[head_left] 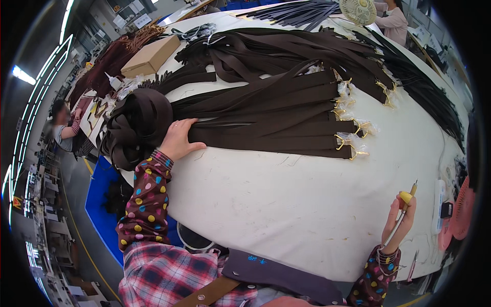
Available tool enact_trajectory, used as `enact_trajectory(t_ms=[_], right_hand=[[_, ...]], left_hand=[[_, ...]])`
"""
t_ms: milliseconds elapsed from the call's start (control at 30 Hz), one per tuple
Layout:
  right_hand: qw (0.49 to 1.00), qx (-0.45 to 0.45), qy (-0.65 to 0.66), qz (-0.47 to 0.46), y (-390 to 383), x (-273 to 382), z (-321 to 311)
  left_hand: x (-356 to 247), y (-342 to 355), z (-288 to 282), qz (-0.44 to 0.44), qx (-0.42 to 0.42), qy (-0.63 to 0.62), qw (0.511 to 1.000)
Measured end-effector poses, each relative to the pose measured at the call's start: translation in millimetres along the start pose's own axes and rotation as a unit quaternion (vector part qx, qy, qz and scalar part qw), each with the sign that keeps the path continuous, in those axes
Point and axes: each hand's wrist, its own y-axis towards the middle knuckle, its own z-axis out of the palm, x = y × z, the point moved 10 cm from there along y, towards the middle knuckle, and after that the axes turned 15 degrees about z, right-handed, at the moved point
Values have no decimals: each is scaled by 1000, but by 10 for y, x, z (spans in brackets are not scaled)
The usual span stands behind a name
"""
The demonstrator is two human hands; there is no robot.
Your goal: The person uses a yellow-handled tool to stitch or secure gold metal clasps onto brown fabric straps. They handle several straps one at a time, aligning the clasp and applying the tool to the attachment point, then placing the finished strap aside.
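A row of dark brown flat straps [266, 130] lies on the white-covered table, their left ends curled into a thick looped bundle [140, 120]. At their right ends sit gold-coloured metal buckles [353, 146], partly wrapped in clear plastic. My left hand [179, 140] rests on the straps beside the loops, thumb spread away from the fingers. Off to the right, apart from the straps, my right hand [401, 220] is closed around a slim pen-like tool [396, 228] with a thin pointed upper end. Something yellow [405, 197], perhaps a finger cover, shows at a fingertip.
More brown straps [286, 48] lie behind, with a cardboard box [151, 55] at far left. Black straps [429, 92] hang over the right edge. A pink fan [463, 210] stands right; a blue bin [105, 204] is below left. Co-workers [64, 125] [393, 23] are beyond.
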Motion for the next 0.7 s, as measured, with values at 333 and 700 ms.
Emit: enact_trajectory(t_ms=[333,700], right_hand=[[1000,0,-23,-11,6,12,6],[1000,5,2,-29,30,186,30]], left_hand=[[-343,449,153,4,205,-89,975],[-1971,1696,617,165,243,-238,926]])
